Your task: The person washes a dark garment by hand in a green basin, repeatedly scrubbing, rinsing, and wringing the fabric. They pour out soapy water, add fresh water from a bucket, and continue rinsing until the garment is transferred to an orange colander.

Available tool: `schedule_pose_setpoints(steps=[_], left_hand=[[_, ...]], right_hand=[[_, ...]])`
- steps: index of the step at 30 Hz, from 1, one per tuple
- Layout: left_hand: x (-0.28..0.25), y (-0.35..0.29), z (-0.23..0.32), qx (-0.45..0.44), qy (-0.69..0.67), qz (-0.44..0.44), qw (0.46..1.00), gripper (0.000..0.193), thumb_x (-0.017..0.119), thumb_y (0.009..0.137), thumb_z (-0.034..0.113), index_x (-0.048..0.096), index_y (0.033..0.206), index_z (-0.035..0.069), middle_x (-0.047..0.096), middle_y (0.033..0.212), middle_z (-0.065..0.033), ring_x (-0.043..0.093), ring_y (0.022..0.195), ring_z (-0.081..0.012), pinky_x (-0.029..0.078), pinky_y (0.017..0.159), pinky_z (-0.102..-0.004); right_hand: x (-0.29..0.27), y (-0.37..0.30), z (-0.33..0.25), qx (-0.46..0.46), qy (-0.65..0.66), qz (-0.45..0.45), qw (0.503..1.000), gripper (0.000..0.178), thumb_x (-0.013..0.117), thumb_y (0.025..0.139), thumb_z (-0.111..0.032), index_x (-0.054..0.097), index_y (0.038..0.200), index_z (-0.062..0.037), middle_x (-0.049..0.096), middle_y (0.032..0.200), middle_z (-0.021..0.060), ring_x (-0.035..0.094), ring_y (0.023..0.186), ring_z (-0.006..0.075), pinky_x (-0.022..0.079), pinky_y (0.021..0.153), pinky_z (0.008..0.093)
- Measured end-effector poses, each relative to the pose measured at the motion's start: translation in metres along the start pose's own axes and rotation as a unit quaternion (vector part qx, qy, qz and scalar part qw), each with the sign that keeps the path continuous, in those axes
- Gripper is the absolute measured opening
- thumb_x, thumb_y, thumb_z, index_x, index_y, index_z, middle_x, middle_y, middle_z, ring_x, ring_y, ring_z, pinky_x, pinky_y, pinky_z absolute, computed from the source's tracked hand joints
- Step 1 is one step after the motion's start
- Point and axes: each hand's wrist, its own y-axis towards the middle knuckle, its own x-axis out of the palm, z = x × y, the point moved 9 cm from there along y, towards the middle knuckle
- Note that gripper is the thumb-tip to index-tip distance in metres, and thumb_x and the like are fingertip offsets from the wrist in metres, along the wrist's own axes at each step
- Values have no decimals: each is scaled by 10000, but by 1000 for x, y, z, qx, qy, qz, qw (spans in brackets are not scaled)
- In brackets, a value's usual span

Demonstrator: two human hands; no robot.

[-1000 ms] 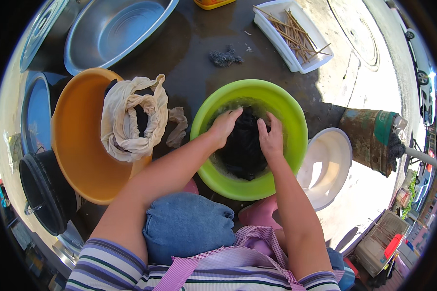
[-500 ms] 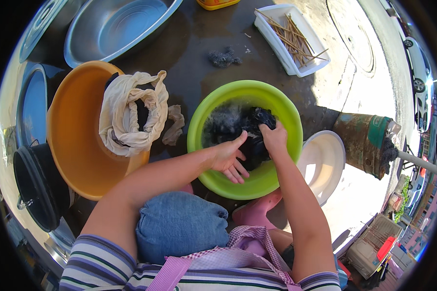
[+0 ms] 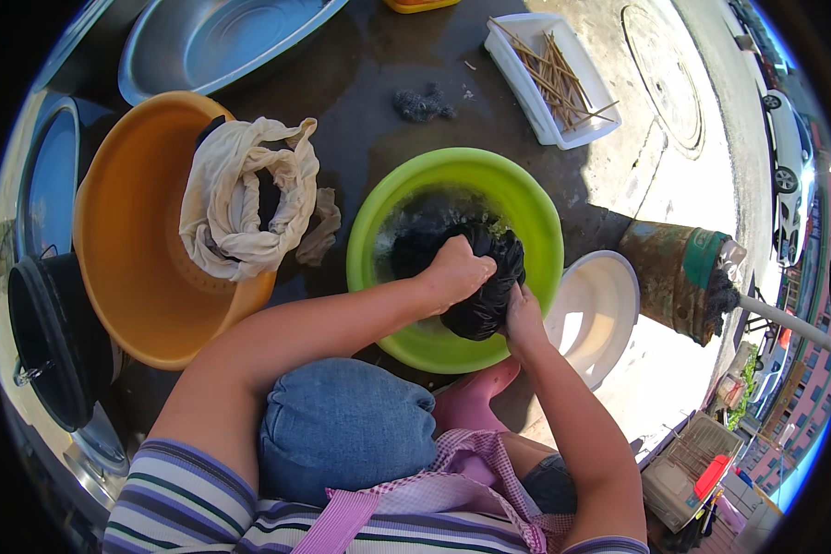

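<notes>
A wet black cloth [image 3: 483, 312] is bunched up in the green basin [image 3: 364, 242], which holds sudsy water. My left hand [image 3: 459, 274] is closed on the cloth from the left, knuckles up. At the cloth's right side, my right hand [image 3: 524, 323] grips its edge near the basin's rim. Part of the black fabric lies in the water at the left, and its full shape is hidden in the folds and under my hands.
To the left stands an orange tub [image 3: 120, 231] with cream cloth [image 3: 291, 194] draped over its rim. A white basin [image 3: 609, 319] and a rusty bucket [image 3: 660, 268] are at the right. Farther off lie a steel-wool clump [image 3: 423, 103] and a white tray [image 3: 577, 138] of sticks.
My left hand was open above the cloth and is now closed on it. The black cloth has been pulled nearer and gathered up; my right hand has come nearer too, still holding it.
</notes>
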Motion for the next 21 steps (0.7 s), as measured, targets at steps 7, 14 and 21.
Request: schedule_pose_setpoints(steps=[7, 14, 21], left_hand=[[59, -40, 8, 221, 391, -216, 867, 416, 708, 752, 295, 585, 895, -76, 628, 942, -276, 595, 957, -436, 481, 831, -460], [77, -63, -52, 86, 537, -416, 729, 801, 627, 789, 605, 611, 1030, -159, 544, 1168, -357, 504, 1157, -433, 392, 1013, -447], [-52, 17, -68, -125, -9, 143, 982, 405, 624, 910, 373, 531, 1094, 24, 571, 950, -94, 559, 858, -177, 525, 742, -385]], right_hand=[[-24, 26, -55, 22, 60, -153, 986, 542, 496, 943, -168, 350, 1452, -51, 472, 1397, 176, 546, 1173, 281, 433, 990, 350], [70, 43, -28, -134, -493, -23, 859, 917, 778, 694, -518, 401, 1435, -131, 530, 1303, 249, 490, 1245, 399, 386, 1052, 445], [30, 97, -5, -108, -195, 82, 971, 599, 696, 725, -186, 534, 1289, -65, 570, 1212, 221, 571, 1139, 370, 468, 933, 407]])
